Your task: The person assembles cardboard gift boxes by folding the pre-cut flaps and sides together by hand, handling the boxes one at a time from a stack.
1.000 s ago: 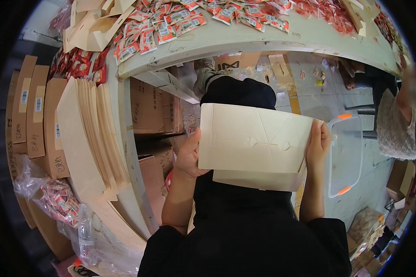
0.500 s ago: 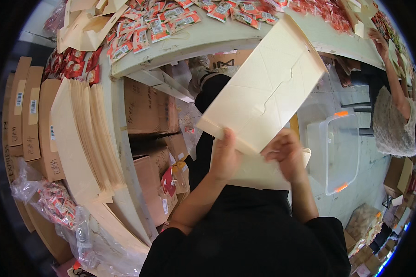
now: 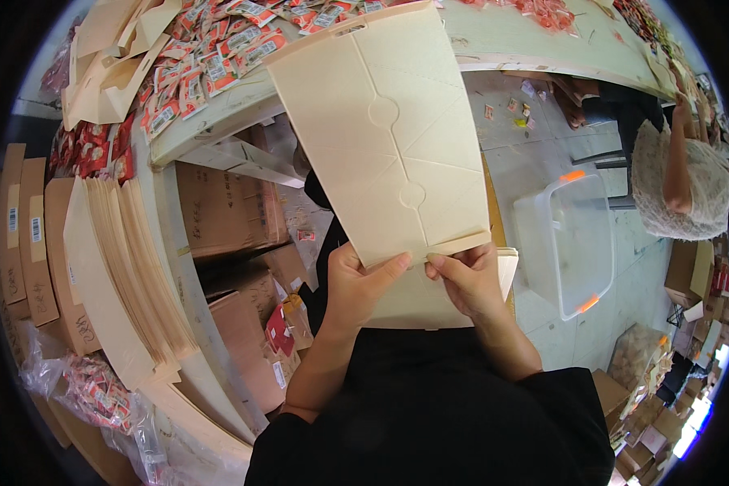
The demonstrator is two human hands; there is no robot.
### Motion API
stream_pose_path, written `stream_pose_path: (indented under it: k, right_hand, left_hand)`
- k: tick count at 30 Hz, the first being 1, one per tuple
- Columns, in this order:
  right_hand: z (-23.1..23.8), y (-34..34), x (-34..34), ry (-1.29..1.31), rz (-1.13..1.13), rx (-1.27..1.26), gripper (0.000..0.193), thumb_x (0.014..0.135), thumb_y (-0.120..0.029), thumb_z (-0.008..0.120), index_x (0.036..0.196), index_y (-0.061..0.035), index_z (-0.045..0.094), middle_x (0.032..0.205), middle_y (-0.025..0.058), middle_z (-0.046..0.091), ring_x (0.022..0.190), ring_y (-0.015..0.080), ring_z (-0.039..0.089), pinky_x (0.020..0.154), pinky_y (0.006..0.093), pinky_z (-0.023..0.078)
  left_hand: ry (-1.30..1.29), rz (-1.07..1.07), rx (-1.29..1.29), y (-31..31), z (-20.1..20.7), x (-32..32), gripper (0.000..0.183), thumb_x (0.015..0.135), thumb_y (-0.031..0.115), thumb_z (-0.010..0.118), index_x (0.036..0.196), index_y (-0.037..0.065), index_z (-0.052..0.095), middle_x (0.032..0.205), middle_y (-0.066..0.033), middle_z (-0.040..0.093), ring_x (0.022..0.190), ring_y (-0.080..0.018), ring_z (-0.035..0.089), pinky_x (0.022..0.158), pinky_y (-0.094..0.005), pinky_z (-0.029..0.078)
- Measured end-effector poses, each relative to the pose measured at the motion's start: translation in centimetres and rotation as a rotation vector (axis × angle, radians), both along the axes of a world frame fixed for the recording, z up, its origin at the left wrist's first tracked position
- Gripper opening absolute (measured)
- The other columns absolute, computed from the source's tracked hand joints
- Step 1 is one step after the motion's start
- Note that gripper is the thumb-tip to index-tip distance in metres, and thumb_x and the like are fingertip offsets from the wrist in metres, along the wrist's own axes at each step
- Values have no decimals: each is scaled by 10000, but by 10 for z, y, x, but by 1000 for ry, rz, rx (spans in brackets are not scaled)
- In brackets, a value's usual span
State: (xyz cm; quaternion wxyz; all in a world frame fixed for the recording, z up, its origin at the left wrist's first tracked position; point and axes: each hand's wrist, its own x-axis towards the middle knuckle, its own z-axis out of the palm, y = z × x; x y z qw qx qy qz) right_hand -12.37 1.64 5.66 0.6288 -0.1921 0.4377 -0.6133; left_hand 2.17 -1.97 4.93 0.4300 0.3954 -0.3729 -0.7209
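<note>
Evidently, a cream card (image 3: 389, 130) is being held up by its near end alone, the left hand (image 3: 366, 282) on one side of the middle and the right hand (image 3: 471, 283) on the other. That close grip probably serves to control the narrow flap (image 3: 459, 242) along that end, since the thumbs press there while the far end reaches up over the edge of the worktop (image 3: 502, 40). More pale card (image 3: 421, 306) lies beneath the hands, seemingly kept on the lap to be within easy reach. The upright stack of cards (image 3: 109, 283) leans in a row at the left, perhaps to save room (the red-and-white packets (image 3: 219, 69) crowd the worktop's far side).

Both hands are closed on the card, thumbs uppermost and pointing inward, their tips just apart; the other fingers are curled, those of the left mostly hidden underneath. The forearms slant inward from bent elbows.
</note>
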Motion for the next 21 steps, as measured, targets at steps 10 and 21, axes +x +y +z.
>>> stream_pose_path:
  k: [10,21]
  right_hand:
    - [-11,-4,0,-107,26,81,190,720,69,533,906,34,524,761,89,581,600,133,546,534,243,441]
    - [-16,-4,2,49,40,18,188,736,33,537,924,28,525,795,74,582,629,114,547,550,239,452]
  left_hand:
    - [-30,-1,-55,-1,-5,-1,222,700,15,641,909,-2,567,836,-29,591,752,-79,540,663,-221,438]
    - [50,-20,33,-2,-10,-2,259,702,2,621,948,-5,541,873,-38,578,785,-93,542,692,-231,442]
